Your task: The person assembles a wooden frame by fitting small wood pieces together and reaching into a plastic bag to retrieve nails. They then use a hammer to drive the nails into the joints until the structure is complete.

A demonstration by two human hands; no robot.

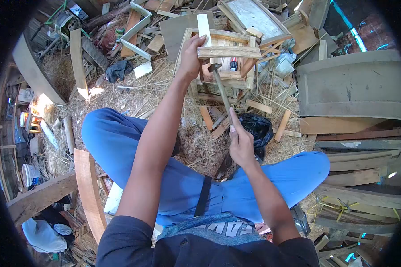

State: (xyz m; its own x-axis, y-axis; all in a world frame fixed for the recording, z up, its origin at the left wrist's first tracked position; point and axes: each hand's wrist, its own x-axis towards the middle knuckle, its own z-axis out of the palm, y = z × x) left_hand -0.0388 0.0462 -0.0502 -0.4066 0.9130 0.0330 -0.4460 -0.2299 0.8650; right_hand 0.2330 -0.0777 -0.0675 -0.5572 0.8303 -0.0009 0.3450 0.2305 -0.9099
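My left hand (191, 58) is closed on the left end of a small wooden frame, next to its top bar (229, 52). A pale wood strip (203, 27) stands up behind my fingers. My right hand (242, 144) grips the handle of a hammer (223, 89), whose head is just below the top bar. Under the frame is a wooden crate-like stool (250, 80). A screwdriver-like tool with a dark and red handle (233, 64) lies on the stool.
A black plastic bag (256, 129) lies beyond my right knee. Wood offcuts (282, 125) and shavings cover the ground. A large grey panel (352, 86) and stacked boards (361, 162) are at the right. Curved planks (78, 62) stand at the left.
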